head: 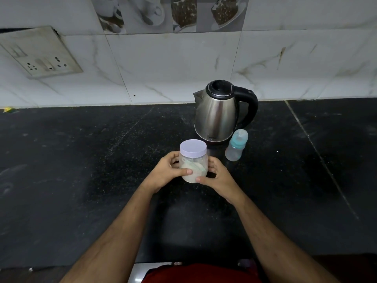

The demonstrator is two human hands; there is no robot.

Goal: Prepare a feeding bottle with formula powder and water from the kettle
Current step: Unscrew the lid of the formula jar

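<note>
Left hand [166, 170] and right hand [217, 176] both clasp the lidded formula jar [193, 162], probably light, smooth-walled plastic, so grip its body while twisting the lid [193, 147]

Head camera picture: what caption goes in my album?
Both hands hold the lidded formula jar before kettle and bottle.

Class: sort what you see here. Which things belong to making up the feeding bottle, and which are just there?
Job: jar of powder, held by left hand and right hand; kettle; bottle.
Just there: socket; yellow scrap.
</note>
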